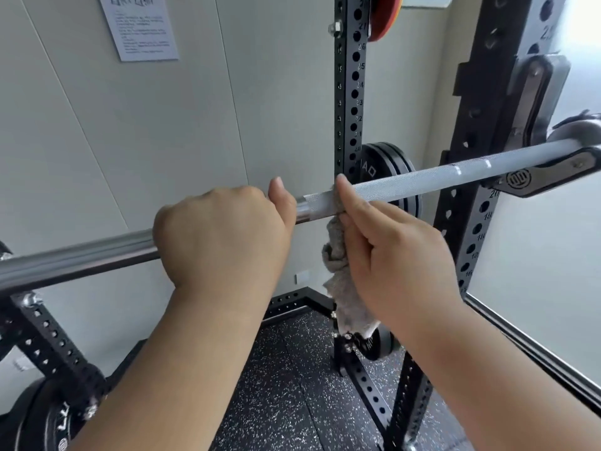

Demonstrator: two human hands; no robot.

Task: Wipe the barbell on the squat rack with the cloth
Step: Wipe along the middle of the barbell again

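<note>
Grey panel wall (162, 131) with a printed sheet (140, 27); speckled black rubber floor (292, 385) below. The barbell (422, 179) lies across the squat rack (353, 92), its right end on a hook (536, 182). On the smooth middle part, the left hand (224, 236) wraps the bar with fingers curled over and thumb up. Just beside it, the right hand (390, 255) pinches a grey cloth (338, 265) onto the knurled part, thumb on top. Its other fingers seem curled round the cloth, partly hidden. The cloth's tail hangs below the bar. The knurled stretch from there to the hook is bare. Black plates (388, 159) sit behind.
</note>
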